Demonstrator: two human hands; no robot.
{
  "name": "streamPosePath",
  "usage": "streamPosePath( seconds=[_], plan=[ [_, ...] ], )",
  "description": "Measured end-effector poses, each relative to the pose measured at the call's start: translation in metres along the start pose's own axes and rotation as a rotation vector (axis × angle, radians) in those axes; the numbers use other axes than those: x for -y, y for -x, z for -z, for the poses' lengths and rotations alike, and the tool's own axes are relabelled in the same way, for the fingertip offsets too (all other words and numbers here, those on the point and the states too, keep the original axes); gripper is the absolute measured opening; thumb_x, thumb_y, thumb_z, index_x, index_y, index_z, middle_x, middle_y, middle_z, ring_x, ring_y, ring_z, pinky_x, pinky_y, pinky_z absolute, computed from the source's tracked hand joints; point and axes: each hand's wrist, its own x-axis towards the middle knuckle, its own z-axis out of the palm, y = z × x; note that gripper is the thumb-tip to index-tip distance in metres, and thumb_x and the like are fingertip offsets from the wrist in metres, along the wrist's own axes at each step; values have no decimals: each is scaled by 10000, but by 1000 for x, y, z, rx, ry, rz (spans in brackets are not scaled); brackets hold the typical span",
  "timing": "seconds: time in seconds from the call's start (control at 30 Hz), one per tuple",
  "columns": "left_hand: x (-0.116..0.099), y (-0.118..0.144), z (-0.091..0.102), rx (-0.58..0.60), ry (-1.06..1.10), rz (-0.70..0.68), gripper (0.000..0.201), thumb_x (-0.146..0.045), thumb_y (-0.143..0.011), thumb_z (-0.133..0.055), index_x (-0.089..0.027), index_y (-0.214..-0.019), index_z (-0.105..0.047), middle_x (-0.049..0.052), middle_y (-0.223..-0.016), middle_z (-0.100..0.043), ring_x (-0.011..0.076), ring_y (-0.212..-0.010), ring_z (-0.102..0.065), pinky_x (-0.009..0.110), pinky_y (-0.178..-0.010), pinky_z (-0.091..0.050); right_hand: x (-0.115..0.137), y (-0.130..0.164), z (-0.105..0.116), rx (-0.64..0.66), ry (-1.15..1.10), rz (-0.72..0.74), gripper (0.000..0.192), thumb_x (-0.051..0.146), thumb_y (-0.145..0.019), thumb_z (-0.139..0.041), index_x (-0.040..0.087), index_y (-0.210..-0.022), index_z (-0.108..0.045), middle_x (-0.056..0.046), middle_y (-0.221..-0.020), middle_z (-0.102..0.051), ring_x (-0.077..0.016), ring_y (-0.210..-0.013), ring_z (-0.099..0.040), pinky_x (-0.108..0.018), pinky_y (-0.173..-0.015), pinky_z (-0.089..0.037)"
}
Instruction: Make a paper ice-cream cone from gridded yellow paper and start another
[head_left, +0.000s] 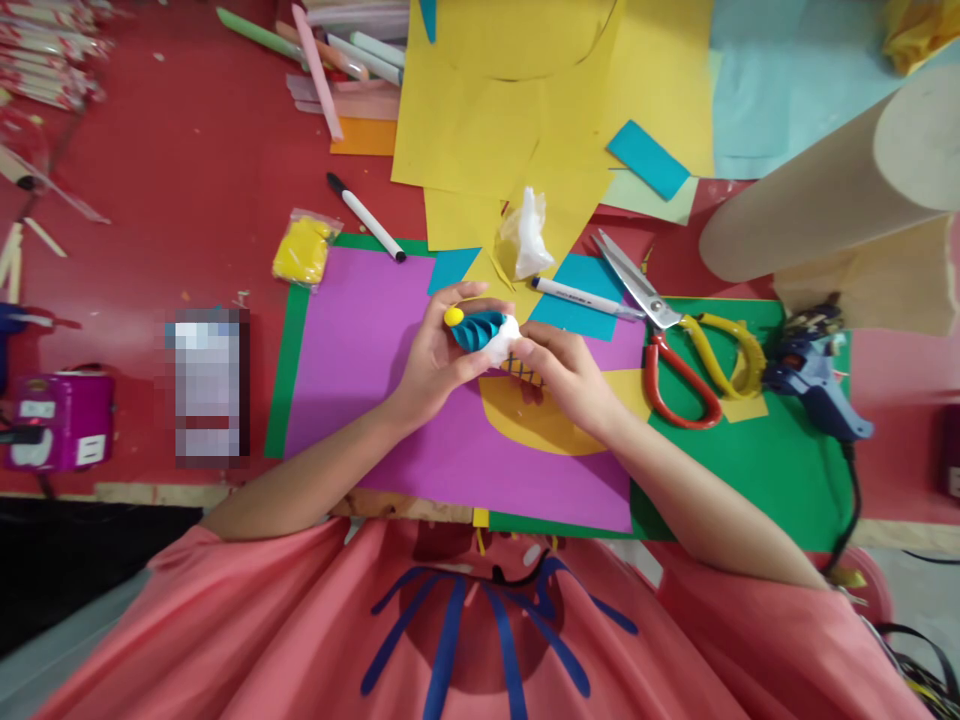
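Just past my chest, over the purple sheet (360, 350), both my hands meet around a small teal pleated paper piece (477, 329). It is folded into fan-like ridges, with a yellow ball (454, 316) at its nine o'clock end and a lump of white clay (504, 340) at its three o'clock end. My left hand (431, 360) cups it from below, thumb and fingers closed around the pleats. My right hand (564, 372) pinches the white lump, fingertips pressed together on it.

Under my right hand lies a yellow cut-out (536, 420) on the purple sheet, which rests on a green sheet (757, 470).

At nine o'clock a clear bag (302, 250) holds yellow clay. At twelve o'clock another small clear bag (526, 235) holds white clay, sitting on yellow paper (480, 110).

At three o'clock the scissors (679, 335) lie open, a white marker (581, 296) just beside the blades, and a blue glue gun (814, 375) further out. A black-capped marker (366, 217) lies at eleven o'clock. A cardboard roll (825, 180) crowds the two o'clock corner. Bare red table (172, 170) at ten o'clock gives the most open room; the near table edge runs close beneath my forearms.
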Motion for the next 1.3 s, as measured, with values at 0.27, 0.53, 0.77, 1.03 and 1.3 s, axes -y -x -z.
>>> streamPosePath(
  seconds=[0.27, 0.53, 0.77, 1.03, 1.3],
  plan=[
    [3, 1, 0, 44, -18, -48, 523, -238, -781, -735, -315, -1250, -517, 29, -1232, -631, 182, -1140, -602, 298, -920, -521, -1, 0, 1, 42, -97, -30, 386, 530, -908, -505, 187, -730, -510, 35, -569, -509, -93, -428, -505, -241, -429, -368],
    [4, 1, 2, 55, -10, -47, 535, -236, -773, -746, -301, -1250, -512, 39, -1245, -620, 183, -1154, -595, 295, -928, -511, -2, 0, 1, 48, -81, -25, 267, 402, -910, -492, 181, -761, -511, 41, -579, -527, -90, -436, -511, -232, -437, -381],
    [1, -2, 1, 9, 85, -42, 503, -255, -745, -751, -297, -1207, -556, 0, -1217, -641, 166, -1173, -585, 276, -947, -505, 1, 0, 1, 49, -171, -38, 278, 394, -903, -455, 194, -710, -477, 31, -586, -522, -92, -428, -500, -233, -414, -376],
    [-3, -5, 2, -9, 188, 13, 510, -291, -740, -724, -308, -1215, -539, -4, -1304, -578, 215, -1289, -503, 328, -1015, -457, 2, 1, -2, 64, -121, -84, 362, 523, -846, -605, 180, -762, -525, 38, -613, -516, -76, -455, -486, -215, -415, -347],
    [8, -3, 9, -11, 6, 56, 560, -408, -775, -734, -324, -1253, -455, 27, -1194, -625, 220, -1148, -618, 330, -920, -516, -2, 3, -6, -64, -6, -18, 371, 524, -810, -661, 193, -828, -493, 38, -676, -511, -71, -501, -473, -223, -453, -332]
  ],
)
